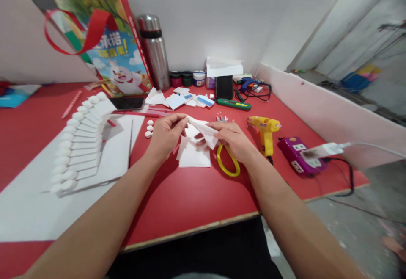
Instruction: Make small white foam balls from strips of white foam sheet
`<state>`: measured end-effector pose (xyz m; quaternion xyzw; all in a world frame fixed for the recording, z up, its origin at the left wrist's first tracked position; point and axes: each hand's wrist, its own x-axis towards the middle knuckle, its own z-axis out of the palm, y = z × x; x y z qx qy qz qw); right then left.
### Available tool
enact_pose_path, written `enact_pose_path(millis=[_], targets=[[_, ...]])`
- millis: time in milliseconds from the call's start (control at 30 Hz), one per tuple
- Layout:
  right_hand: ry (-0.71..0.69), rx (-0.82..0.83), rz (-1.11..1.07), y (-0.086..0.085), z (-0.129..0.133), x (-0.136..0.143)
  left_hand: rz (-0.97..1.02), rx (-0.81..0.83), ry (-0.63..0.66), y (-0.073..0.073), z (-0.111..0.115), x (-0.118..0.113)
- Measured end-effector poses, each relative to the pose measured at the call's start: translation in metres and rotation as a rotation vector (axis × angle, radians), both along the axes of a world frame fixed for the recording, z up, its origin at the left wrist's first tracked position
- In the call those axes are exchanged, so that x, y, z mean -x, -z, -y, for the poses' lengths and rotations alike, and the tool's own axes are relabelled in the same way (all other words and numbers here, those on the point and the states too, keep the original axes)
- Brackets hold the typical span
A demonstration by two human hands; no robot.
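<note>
My left hand (168, 134) pinches one end of a folded white paper (203, 130), and my right hand (234, 138) grips its other end. The paper hangs between both hands, just above a stack of white paper pieces (194, 154) on the red table. Scissors with a yellow handle (229, 167) lie under and beside my right hand, their blades partly hidden by it. A few small white round pieces (149, 131) sit to the left of my left hand.
At left, a curved white paper model (82, 143) edged with round white pieces stands on white sheets. A yellow glue gun (265, 130) and a purple power strip (300, 154) lie at right. Behind are a green cutter (234, 104), a phone (127, 103), a steel flask (156, 54) and a printed bag (117, 50).
</note>
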<state>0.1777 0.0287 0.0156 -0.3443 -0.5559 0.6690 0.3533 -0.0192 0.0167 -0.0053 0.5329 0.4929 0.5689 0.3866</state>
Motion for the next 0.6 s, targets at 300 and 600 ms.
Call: enact_pose_path(millis=[300, 600], targets=[[-0.004, 0.185, -0.093, 0.002, -0.001, 0.009, -0.092, -0.024, 0.124, -0.008, 0.009, -0.011], [-0.031, 0.016, -0.001, 0.013, 0.001, 0.015, -0.107, -0.034, 0.039, -0.002, 0.010, -0.018]])
